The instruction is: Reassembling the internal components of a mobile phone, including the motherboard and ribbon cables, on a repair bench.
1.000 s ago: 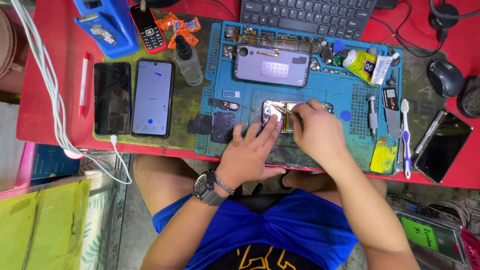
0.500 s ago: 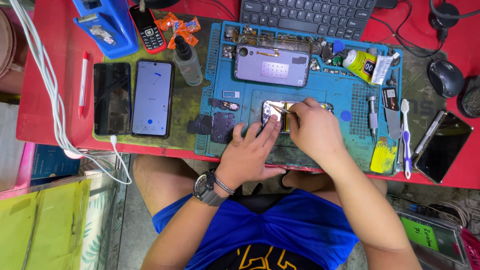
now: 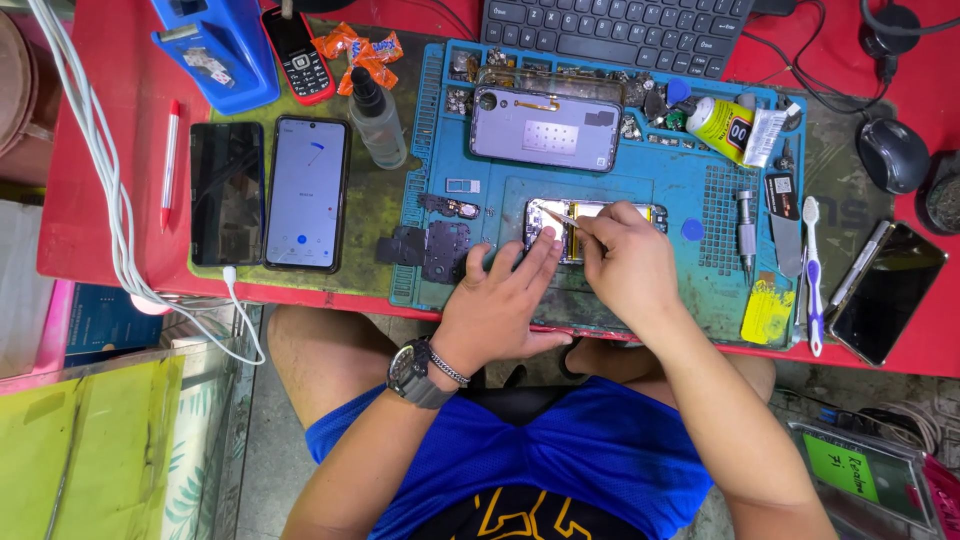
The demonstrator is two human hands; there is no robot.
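An opened phone (image 3: 560, 222) with its insides exposed lies on the blue repair mat (image 3: 700, 180). My left hand (image 3: 505, 300) rests flat on the mat, its fingertips pressing the phone's near left edge. My right hand (image 3: 625, 265) pinches a thin metal tool (image 3: 562, 217), probably tweezers, whose tip points into the phone's upper left part. Much of the phone is hidden under both hands. A purple phone back cover (image 3: 545, 128) lies just beyond it on the mat.
Left of the mat lie two phones (image 3: 305, 192), one lit, and a clear bottle (image 3: 378, 118). Black plates (image 3: 432, 246) sit by my left hand. A glue tube (image 3: 730, 128), toothbrush (image 3: 812, 275), screwdriver (image 3: 746, 232) and dark phone (image 3: 888, 290) lie right. A keyboard (image 3: 620, 30) is behind.
My right hand has shifted slightly left over the open phone, with the tool tip now further in. My left hand stays put.
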